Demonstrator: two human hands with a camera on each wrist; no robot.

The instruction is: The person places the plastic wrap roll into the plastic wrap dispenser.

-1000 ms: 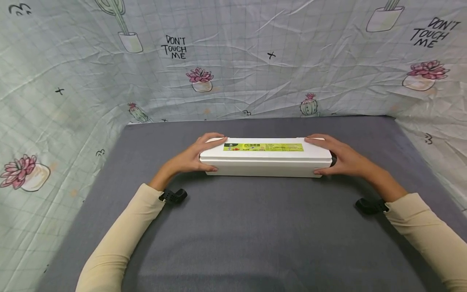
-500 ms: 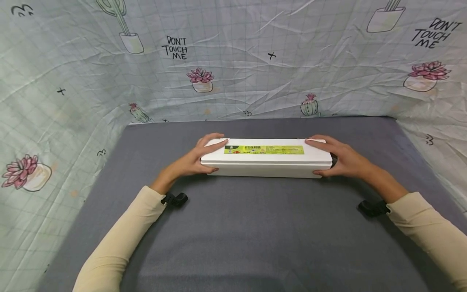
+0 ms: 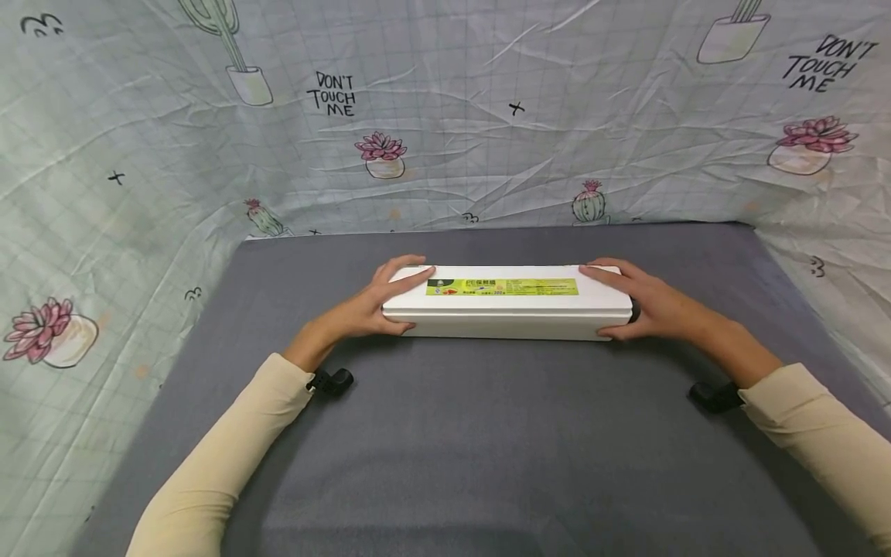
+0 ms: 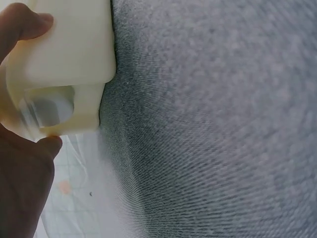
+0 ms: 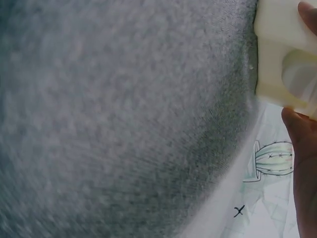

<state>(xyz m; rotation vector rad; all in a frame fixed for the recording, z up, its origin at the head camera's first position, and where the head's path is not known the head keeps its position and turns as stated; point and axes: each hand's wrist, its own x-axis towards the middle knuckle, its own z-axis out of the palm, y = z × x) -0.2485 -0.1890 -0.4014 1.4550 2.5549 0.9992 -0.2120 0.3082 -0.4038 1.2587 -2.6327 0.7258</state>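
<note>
A long white cling film box (image 3: 515, 325) with a yellow-green label (image 3: 501, 287) on its lid lies lengthwise on the grey cloth. My left hand (image 3: 365, 305) grips its left end, thumb at the front face and fingers over the top and back. At the opposite end, my right hand (image 3: 661, 302) holds it the same way. In the left wrist view, the box end (image 4: 89, 106) shows a round opening beside the thumb. A similar opening appears on the box (image 5: 270, 64) in the right wrist view, where the right hand (image 5: 304, 163) is partly cut off.
The grey cloth (image 3: 473, 449) covers the table under both arms. Behind and at the sides hangs a pale curtain (image 3: 459, 170) printed with cacti and lettering. Black wrist cameras stick out below the left wrist (image 3: 332, 382) and right wrist (image 3: 713, 398).
The lid's front edge and label sit slightly lower in the head view than a second ago. Both hands keep their hold at the box ends, nearly still.
</note>
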